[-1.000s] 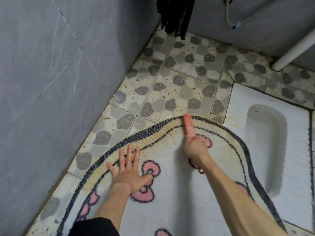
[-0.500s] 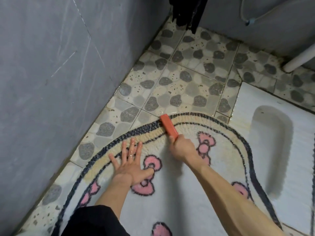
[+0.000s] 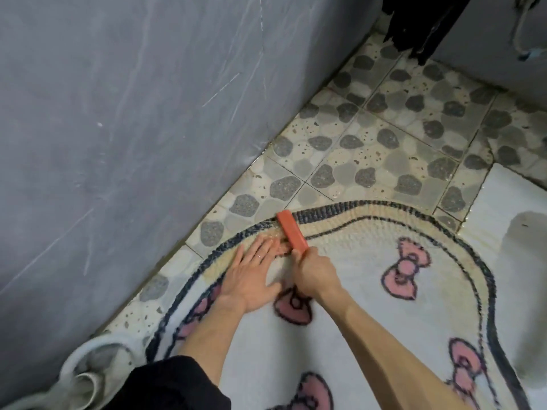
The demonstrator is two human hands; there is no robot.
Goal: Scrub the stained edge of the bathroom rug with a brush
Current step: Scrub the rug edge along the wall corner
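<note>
Right hand (image 3: 316, 276) grips brush (image 3: 291, 233) on rug edge (image 3: 384, 216).

Brush (image 3: 291, 233) handle hidden inside right hand (image 3: 317, 276), rug (image 3: 358, 261) cut off below

no readable text, labels, brands, numbers or signs anywhere in view

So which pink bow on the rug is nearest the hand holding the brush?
The pink bow just behind the right hand that grips the orange-red brush, by its wrist; the other bows on the white fluffy rug lie clearly farther off.
</note>
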